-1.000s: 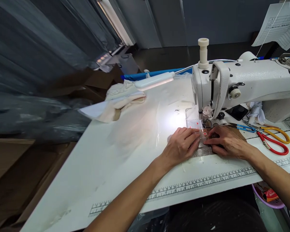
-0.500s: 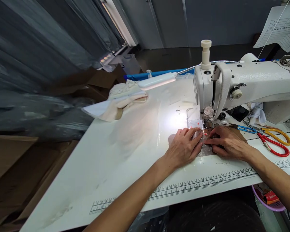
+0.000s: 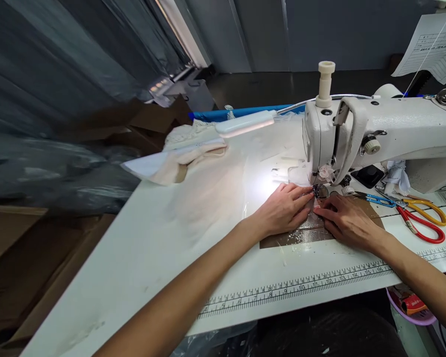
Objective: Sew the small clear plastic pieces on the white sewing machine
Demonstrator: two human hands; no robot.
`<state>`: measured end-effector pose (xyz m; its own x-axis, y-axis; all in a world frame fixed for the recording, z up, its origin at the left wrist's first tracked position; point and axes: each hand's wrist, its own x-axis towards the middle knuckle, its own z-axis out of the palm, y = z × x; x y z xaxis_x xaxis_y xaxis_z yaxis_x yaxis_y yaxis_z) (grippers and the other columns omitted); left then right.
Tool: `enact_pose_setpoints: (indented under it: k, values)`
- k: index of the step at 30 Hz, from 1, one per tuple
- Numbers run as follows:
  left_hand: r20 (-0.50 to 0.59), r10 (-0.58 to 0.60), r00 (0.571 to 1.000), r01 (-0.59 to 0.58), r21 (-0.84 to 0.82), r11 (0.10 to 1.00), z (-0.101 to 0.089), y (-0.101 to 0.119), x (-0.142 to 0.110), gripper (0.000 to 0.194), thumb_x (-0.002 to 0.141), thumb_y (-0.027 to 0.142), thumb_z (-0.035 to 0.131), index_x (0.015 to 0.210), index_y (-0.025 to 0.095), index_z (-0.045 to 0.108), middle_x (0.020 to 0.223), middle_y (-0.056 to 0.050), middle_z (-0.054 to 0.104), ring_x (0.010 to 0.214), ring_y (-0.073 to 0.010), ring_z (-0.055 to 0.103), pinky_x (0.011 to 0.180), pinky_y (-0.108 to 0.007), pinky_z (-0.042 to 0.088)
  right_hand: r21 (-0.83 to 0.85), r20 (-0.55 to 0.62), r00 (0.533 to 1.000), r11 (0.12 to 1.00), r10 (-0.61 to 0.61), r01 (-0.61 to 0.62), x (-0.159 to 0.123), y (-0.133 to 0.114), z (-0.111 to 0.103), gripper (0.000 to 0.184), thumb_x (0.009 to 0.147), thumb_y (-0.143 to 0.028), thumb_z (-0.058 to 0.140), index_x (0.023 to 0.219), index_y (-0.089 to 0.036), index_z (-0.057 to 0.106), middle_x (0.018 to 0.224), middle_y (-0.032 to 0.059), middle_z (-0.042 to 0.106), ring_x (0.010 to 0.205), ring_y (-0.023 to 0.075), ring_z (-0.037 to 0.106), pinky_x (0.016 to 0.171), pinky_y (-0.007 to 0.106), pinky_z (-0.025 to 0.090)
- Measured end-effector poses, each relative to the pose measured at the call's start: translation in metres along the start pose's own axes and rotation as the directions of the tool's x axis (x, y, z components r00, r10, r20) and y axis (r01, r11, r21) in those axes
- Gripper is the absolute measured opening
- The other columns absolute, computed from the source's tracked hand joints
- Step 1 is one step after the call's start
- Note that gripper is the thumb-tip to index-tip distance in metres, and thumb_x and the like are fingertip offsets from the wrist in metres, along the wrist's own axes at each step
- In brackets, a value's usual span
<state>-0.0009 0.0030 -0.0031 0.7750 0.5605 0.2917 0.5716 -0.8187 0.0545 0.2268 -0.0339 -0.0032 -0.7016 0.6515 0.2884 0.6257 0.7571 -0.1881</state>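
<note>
Glossy brown flat sheet (image 3: 301, 238) lies on white table (image 3: 134, 277), near side of white long-armed sewing machine (image 3: 397, 119). Left hand (image 3: 285, 207) over it, fingers extended; right hand (image 3: 347, 219) over its right part, fingers bent. Can't tell if either grip pinches.

And here's the bg: dk grey back wall (image 3: 267, 34), vert. seams b/w its panels, dark floor (image 3: 252, 88) right below! Far L of view, a big grey curtain (image 3: 78, 54) hangs in folds, w/ a pale strip (image 3: 184, 32) slanting just beside it. Brown cardboard (image 3: 11, 233) lower L. Up front, a white tabletop (image 3: 134, 258), one bright patch, slim lit lamp (image 3: 247, 124) above on a flex. metal neck!
</note>
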Motion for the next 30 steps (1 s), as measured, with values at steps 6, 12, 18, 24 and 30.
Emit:
enact_pose_setpoints:
  k: [6, 12, 18, 24, 30]
  values:
    - [-0.052, -0.046, 0.998, 0.044, -0.041, 0.998, 0.005, 0.004, -0.005, 0.039, 0.102, 0.035, 0.035, 0.119, 0.013, 0.062, 0.133, -0.013, 0.062, 0.106, -0.027, 0.059, 0.084, -0.044, 0.048, -0.007, -0.004, 1.0, 1.0, 0.003, -0.003, -0.002, 0.0, 0.003, 0.027, 0.094, -0.014, 0.046, 0.114, -0.018, 0.063, 0.101, 0.0122, 0.06, 0.091, 0.0228, 0.056, 0.08, 0.039, 0.053]
    - [-0.108, -0.02, 0.994, 0.017, -0.029, 0.999, 0.008, 0.003, -0.006, 0.038, 0.102, 0.034, 0.036, 0.118, 0.012, 0.063, 0.13, -0.013, 0.064, 0.104, -0.0266, 0.06, 0.082, -0.043, 0.047, -0.002, -0.037, 0.999, 1.0, 0.003, -0.003, -0.003, -0.001, 0.005, 0.027, 0.095, -0.015, 0.045, 0.115, -0.016, 0.063, 0.103, 0.0138, 0.06, 0.092, 0.024, 0.057, 0.079, 0.04, 0.055]
    - [-0.11, 0.003, 0.994, 0.001, 0.037, 0.999, 0.007, 0.005, -0.004, 0.04, 0.102, 0.033, 0.034, 0.115, 0.011, 0.065, 0.129, -0.014, 0.064, 0.1, -0.0271, 0.061, 0.077, -0.042, 0.048, 0.0, -0.043, 0.999, 1.0, 0.012, -0.012, -0.003, -0.002, 0.006, 0.029, 0.094, -0.015, 0.045, 0.116, -0.018, 0.063, 0.102, 0.0121, 0.061, 0.089, 0.0228, 0.058, 0.079, 0.041, 0.055]
    - [-0.099, -0.009, 0.995, 0.021, 0.118, 0.993, 0.006, 0.011, -0.002, 0.042, 0.103, 0.032, 0.033, 0.119, 0.012, 0.065, 0.129, -0.014, 0.064, 0.097, -0.026, 0.06, 0.076, -0.042, 0.047, 0.033, -0.089, 0.996, 0.999, 0.02, -0.017, -0.003, 0.0, 0.007, 0.031, 0.092, -0.013, 0.048, 0.117, -0.019, 0.066, 0.102, 0.0116, 0.062, 0.091, 0.0234, 0.059, 0.08, 0.042, 0.056]
    - [-0.114, -0.011, 0.993, 0.023, 0.102, 0.995, 0.008, 0.012, -0.004, 0.039, 0.103, 0.033, 0.034, 0.123, 0.014, 0.063, 0.13, -0.014, 0.063, 0.1, -0.0265, 0.06, 0.081, -0.043, 0.046, 0.059, -0.118, 0.992, 0.998, 0.039, -0.032, -0.003, 0.001, 0.009, 0.031, 0.092, -0.015, 0.048, 0.115, -0.02, 0.068, 0.1, 0.0111, 0.062, 0.091, 0.0233, 0.059, 0.08, 0.042, 0.056]
